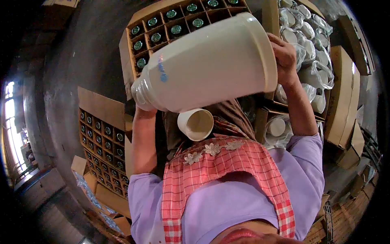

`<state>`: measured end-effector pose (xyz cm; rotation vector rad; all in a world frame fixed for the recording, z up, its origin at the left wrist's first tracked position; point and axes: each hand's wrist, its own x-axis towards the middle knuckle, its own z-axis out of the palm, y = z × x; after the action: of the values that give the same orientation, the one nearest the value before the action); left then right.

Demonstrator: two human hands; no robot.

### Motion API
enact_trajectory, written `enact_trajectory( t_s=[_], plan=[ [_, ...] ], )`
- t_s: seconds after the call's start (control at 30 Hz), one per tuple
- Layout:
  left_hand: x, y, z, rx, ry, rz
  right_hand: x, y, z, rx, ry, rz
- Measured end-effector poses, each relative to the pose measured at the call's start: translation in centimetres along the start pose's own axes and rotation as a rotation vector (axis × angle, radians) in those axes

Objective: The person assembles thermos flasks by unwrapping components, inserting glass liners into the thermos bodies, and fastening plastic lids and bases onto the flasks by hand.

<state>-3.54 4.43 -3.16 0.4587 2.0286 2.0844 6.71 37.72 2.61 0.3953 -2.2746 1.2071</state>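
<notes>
A large white thermos flask shell (211,65) lies across my front, tilted, with its ribbed neck at the lower left and its wide base rim at the upper right. A small blue marking shows near the neck. My left hand (145,110) supports the neck from below, its fingers mostly hidden behind it. At the base rim, my right hand (285,59) grips the edge, with some fingers out of sight. Below the shell, a white cup (185,125) rests in my lap, its open mouth facing right and up.
Ahead is a divided carton (140,18) holding several round, greenish glass ends. Another divided carton (101,107) stands at left. To the right, a carton holds white pieces in clear plastic bags (321,75), beside a closed cardboard box (343,97). I wear a red checked apron (211,158).
</notes>
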Motion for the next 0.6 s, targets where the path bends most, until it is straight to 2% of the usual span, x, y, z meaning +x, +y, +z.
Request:
enact_trajectory(
  t_s=[0.03,0.07,0.13,0.2,0.23,0.3,0.37,0.4,0.47,0.57,0.6],
  plan=[
    [-0.2,0.0,0.1,0.033,-0.010,0.023,-0.1,-0.3,-0.1,-0.074,-0.018,-0.029],
    [-0.5,0.0,0.1,0.067,-0.017,0.052,-0.5,0.1,0.0,-0.005,-0.013,0.055],
    [-0.9,0.5,-0.1,0.293,-0.072,0.210,-2.0,2.4,0.9,0.562,-0.007,0.455],
    [-1.4,1.7,0.0,0.474,-0.103,0.379,-3.1,2.6,1.4,0.423,0.110,0.713],
    [-1.4,2.4,0.4,0.386,-0.103,0.348,-3.1,1.9,1.7,0.369,0.167,0.842],
    [-1.3,3.9,1.1,0.209,-0.098,0.289,-3.2,2.4,2.3,0.473,0.393,1.099],
    [-0.7,1.6,0.2,-0.532,-0.026,-0.308,-2.7,1.4,0.4,0.460,0.083,0.851],
    [-0.4,0.7,0.1,-0.666,-0.013,-0.415,-2.5,0.7,0.0,0.431,0.073,0.675],
    [-0.3,0.1,0.2,-0.713,-0.056,-0.471,-2.2,-0.6,-0.9,0.254,0.086,0.327],
    [-0.7,-0.5,0.9,-0.735,-0.116,-0.511,-1.5,-1.9,-2.3,-0.168,0.126,-0.217],
    [-0.8,-0.6,1.1,-0.736,-0.134,-0.522,-1.9,-2.5,-2.7,-0.239,0.096,-0.232]
  ],
)
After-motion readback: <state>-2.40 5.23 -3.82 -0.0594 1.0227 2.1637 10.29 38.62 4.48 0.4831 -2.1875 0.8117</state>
